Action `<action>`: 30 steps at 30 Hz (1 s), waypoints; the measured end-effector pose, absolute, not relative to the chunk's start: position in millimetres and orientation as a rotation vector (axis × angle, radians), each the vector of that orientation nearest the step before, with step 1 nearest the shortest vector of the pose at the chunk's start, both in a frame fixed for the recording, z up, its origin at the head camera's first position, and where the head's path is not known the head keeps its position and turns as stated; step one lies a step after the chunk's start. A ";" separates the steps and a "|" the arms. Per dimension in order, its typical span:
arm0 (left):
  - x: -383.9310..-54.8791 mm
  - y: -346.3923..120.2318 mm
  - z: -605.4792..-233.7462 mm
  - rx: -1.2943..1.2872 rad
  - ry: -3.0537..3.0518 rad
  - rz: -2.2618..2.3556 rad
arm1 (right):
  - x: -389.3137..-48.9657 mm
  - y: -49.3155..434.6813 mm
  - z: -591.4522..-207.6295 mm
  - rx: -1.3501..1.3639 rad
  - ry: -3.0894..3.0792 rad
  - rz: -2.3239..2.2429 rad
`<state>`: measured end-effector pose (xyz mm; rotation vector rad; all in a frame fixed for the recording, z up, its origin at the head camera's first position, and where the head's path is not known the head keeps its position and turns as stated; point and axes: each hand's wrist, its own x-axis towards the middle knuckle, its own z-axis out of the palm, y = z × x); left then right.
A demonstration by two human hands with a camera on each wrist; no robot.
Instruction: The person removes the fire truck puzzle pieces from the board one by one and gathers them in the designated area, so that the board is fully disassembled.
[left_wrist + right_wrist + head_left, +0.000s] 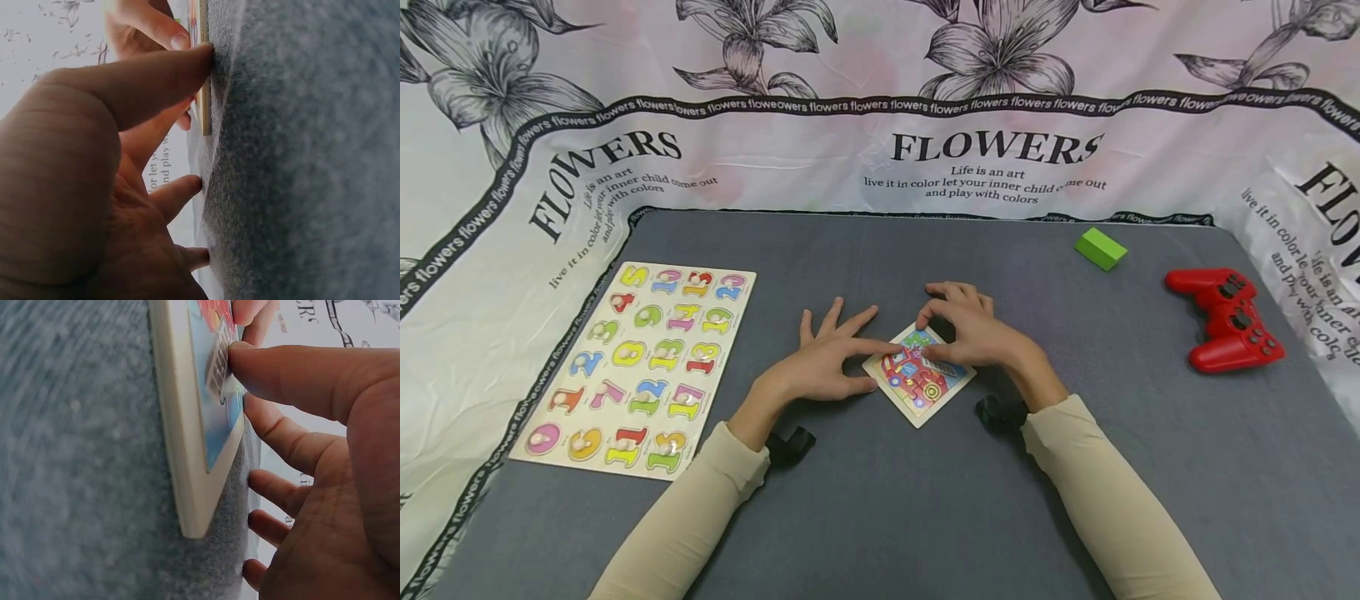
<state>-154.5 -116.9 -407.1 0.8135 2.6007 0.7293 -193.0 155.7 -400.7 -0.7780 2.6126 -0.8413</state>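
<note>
A small square picture puzzle (917, 379) with a red vehicle in a pale frame lies flat on the grey table, one corner towards the person. At its left corner, my left hand (820, 362) touches it with a straight index finger; the thumb is by the near-left edge and the other fingers are spread. My right hand (981, 329) holds the puzzle at its far-right side, thumb on the picture and bent index finger at the far corner. The right wrist view shows that thumb (281, 372) pressing the picture surface (222, 419). Part of the picture is hidden by fingers.
A number board (647, 333) with coloured, knobbed digits lies on the left of the grey table (880, 517). Towards the far right sits a green block (1101, 249), with a red game controller (1225, 321) nearer the right edge. A flower-printed cloth (805, 162) borders the table.
</note>
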 end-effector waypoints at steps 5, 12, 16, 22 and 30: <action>-154.5 -116.3 -407.3 0.813 2.606 0.738 | -191.5 155.1 -397.2 -0.784 2.599 -0.811; -154.0 -115.7 -406.9 0.811 2.601 0.751 | -191.4 153.7 -394.3 -0.789 2.590 -0.796; -154.1 -116.3 -407.6 0.813 2.599 0.754 | -194.0 156.0 -396.0 -0.787 2.559 -0.838; -154.2 -116.0 -407.3 0.814 2.592 0.772 | -196.2 160.6 -398.9 -0.776 2.516 -0.887; -153.9 -115.8 -406.2 0.816 2.596 0.775 | -199.4 161.1 -402.6 -0.752 2.507 -0.909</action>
